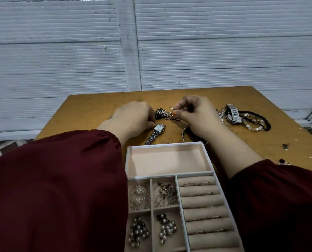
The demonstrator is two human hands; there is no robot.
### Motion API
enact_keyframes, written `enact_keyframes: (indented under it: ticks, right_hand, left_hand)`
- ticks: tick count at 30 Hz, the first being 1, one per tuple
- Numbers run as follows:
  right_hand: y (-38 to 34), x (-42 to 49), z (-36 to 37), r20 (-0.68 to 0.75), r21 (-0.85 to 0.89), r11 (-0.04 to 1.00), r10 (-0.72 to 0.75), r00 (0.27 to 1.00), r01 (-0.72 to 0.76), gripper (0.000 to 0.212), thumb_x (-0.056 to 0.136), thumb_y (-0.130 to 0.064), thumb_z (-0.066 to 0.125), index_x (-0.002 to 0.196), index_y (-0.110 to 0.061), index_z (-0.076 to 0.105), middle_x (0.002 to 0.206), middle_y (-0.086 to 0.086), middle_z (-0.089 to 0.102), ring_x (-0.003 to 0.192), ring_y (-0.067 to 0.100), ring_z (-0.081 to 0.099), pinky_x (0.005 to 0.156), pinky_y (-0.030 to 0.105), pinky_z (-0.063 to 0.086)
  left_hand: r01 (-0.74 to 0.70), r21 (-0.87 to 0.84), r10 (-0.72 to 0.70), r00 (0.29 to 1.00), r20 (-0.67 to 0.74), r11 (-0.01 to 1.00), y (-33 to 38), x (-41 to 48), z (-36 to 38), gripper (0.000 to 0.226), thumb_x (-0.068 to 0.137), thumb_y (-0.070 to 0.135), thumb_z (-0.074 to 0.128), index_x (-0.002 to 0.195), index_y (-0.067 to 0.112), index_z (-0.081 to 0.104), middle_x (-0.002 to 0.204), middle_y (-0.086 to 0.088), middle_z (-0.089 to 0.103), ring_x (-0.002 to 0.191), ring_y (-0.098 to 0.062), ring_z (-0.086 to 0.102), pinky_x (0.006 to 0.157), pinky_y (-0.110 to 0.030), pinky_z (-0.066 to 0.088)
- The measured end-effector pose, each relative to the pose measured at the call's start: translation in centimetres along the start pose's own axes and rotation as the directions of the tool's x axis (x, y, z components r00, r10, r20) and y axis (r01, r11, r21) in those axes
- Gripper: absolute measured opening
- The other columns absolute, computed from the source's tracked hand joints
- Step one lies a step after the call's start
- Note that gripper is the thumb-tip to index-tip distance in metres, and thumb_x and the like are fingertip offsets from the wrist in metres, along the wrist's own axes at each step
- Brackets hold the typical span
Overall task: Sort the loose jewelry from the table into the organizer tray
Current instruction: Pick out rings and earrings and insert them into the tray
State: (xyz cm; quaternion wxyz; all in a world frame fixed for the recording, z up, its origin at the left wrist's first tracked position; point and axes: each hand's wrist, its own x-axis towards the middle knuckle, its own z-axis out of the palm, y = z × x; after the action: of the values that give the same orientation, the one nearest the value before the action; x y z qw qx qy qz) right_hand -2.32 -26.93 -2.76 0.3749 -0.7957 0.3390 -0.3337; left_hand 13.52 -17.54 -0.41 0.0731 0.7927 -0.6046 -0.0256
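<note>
At the far left a dark red sleeve [60, 179] covers the forearm. The left hand [133, 119] lies knuckles-up on the tabletop [89, 110], its fingers [149, 116] curled down round 1 end of a tangled metal chain [163, 113]. The fingertips are hidden under the hand, but the hold looks like an anchor, there to stop the chain sliding while the other end is worked. Just below this hand lies a square-faced watch [158, 130], its strap stretched toward the organizer tray [127, 160], with nothing touching it.

The chain is bunched on the tabletop between the 2 hands, beyond the tray's far rim and not yet in any compartment. The right hand [197, 115] pinches the chain's other end between thumb and forefinger [178, 113], with the other fingers curled in. The likely purpose is to tease the knot apart so the piece goes in tidy. A bangle [185, 131] peeks out from under the right wrist.

The tray sits between the forearms, within easy reach of both hands. Its large far compartment holds nothing, and it looks suited to a long piece like this chain. The 4 small compartments hold pearl pieces, and the padded rolls on the right carry rings.

Farther right, a steel watch [233, 114] and a heap of bracelets [255, 122] lie on the tabletop, so the sorting appears only partway done.
</note>
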Motion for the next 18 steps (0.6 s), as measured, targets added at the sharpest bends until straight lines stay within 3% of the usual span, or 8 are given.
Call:
enact_keyframes:
  ticks: [5, 11, 18]
  right_hand:
    - [0.3, -0.1, 0.1, -0.028, 0.013, 1.000, -0.010, 1.000, 0.010, 0.021, 0.080, -0.014, 0.074, 0.068, -0.027, 0.061, 0.064, -0.009, 0.057, 0.060, 0.007, 0.051, 0.063, 0.027, 0.042]
    - [0.4, -0.1, 0.1, -0.041, 0.009, 1.000, -0.010, 0.999, 0.010, 0.020, 0.080, -0.014, 0.073, 0.069, -0.026, 0.061, 0.065, -0.009, 0.058, 0.061, 0.009, 0.053, 0.066, 0.030, 0.045]
    - [-0.4, -0.3, -0.2, -0.052, 0.092, 0.996, 0.011, 0.999, -0.007, 0.019, 0.080, -0.009, 0.073, 0.073, -0.024, 0.062, 0.071, -0.001, 0.064, 0.065, 0.009, 0.058, 0.063, 0.021, 0.047]
  left_hand:
    - [0.003, 0.020, -0.004, 0.999, 0.046, 1.000, 0.1, 0.6, 0.2, 0.014, 0.087, 0.026, 0.065, 0.100, 0.024, 0.066, 0.102, -0.003, 0.063, 0.096, -0.025, 0.058, 0.077, -0.035, 0.047]
    - [-0.011, 0.088, 0.004, 0.996, 0.089, 0.996, 0.5, 1.1, 0.5, 0.023, 0.088, 0.026, 0.062, 0.102, 0.008, 0.062, 0.105, -0.010, 0.062, 0.097, -0.028, 0.057, 0.086, -0.040, 0.048]
    - [-0.038, -0.066, 0.037, 0.999, -0.026, 0.997, 0.4, 0.0, 0.5, 0.014, 0.087, 0.016, 0.062, 0.084, 0.021, 0.050, 0.095, -0.004, 0.058, 0.085, -0.019, 0.048, 0.071, -0.029, 0.037]
